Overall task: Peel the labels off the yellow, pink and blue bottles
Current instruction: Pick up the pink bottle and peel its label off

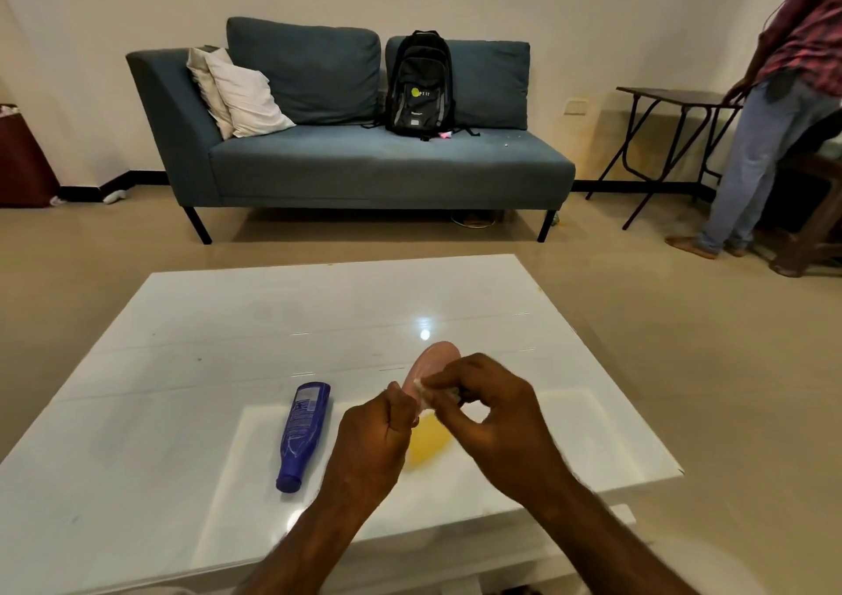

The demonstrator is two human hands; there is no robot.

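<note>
Over table [228, 321], right hand [494, 414] pinches pink bottle [438, 358] label [423, 388].

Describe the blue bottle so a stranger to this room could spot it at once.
Find the glossy white low table before the blue-grey sofa. On its near half, left of the left hand, lies the dark blue plastic bottle, cap nearest the camera. Unlike the held pink bottle, nobody touches it.
</note>
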